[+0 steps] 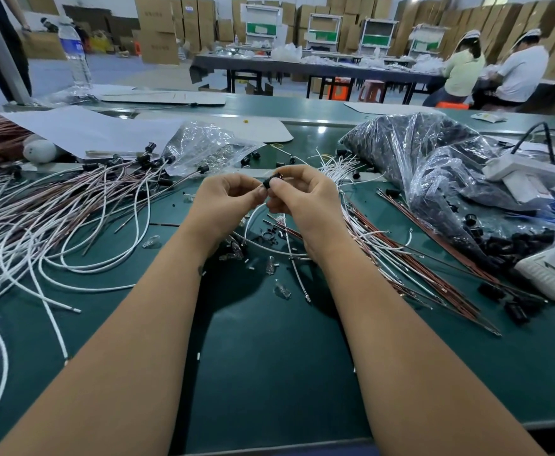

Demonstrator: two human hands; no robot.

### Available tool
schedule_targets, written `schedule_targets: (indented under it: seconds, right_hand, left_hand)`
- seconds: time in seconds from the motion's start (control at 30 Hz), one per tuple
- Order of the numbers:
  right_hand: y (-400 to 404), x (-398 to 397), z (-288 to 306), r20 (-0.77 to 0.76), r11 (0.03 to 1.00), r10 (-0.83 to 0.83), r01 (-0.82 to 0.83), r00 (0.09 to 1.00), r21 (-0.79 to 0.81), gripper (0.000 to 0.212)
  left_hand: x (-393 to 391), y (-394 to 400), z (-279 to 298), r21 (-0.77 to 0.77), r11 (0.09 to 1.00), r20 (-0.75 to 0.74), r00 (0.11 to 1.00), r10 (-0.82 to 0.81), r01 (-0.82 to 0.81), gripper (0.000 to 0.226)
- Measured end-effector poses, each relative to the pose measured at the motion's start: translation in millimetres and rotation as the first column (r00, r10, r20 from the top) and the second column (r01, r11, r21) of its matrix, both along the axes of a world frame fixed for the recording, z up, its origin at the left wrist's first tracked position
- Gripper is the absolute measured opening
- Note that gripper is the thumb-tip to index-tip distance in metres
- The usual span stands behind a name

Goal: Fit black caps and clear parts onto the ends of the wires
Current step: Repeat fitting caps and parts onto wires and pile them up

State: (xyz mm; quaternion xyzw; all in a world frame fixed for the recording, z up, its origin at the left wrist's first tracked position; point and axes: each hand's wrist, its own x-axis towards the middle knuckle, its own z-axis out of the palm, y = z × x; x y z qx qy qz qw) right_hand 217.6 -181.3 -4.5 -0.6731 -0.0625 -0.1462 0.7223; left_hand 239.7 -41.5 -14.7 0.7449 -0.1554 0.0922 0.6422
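Hands meet over middle of green table (269,357), fingertips together. Left hand (228,199) and right hand (297,199) both pinch same small black cap (271,182) between thumb + fingers, held above table surface. White wire (253,215) curves down from under the hands to the table; whether it's already seated in the cap can't be told, fingers cover the joint.

Below the hands: scatter of loose clear parts (271,266) and small black bits on the table, w/ a few wire ends crossing them. Left side: big spread of white and pinkish wires (72,218), several at the far end w/ black caps on. Behind those, clear plastic bag (204,146) holding small clear pieces. Right of hands: bundle of white + reddish-brown wires (401,258) lying diagonally. Far right: large plastic bag of black caps (434,153), some spilled out near its mouth at the right edge. White device (526,176) w/ black cable sits on that bag.

Background: water bottle (75,54) at far left, stacked cardboard boxes, two seated people at another table.
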Motion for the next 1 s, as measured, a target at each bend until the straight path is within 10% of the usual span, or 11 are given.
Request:
schedule_targets:
  seconds: [1.0]
  right_hand:
    - [-8.8,-0.6,3.2,0.079,0.998,-0.032,0.036,0.996,-0.047,0.015]
  left_hand:
    - [-5.4,1.4,4.9,0.154,0.983,0.152,0.986,0.075,-0.098,0.009]
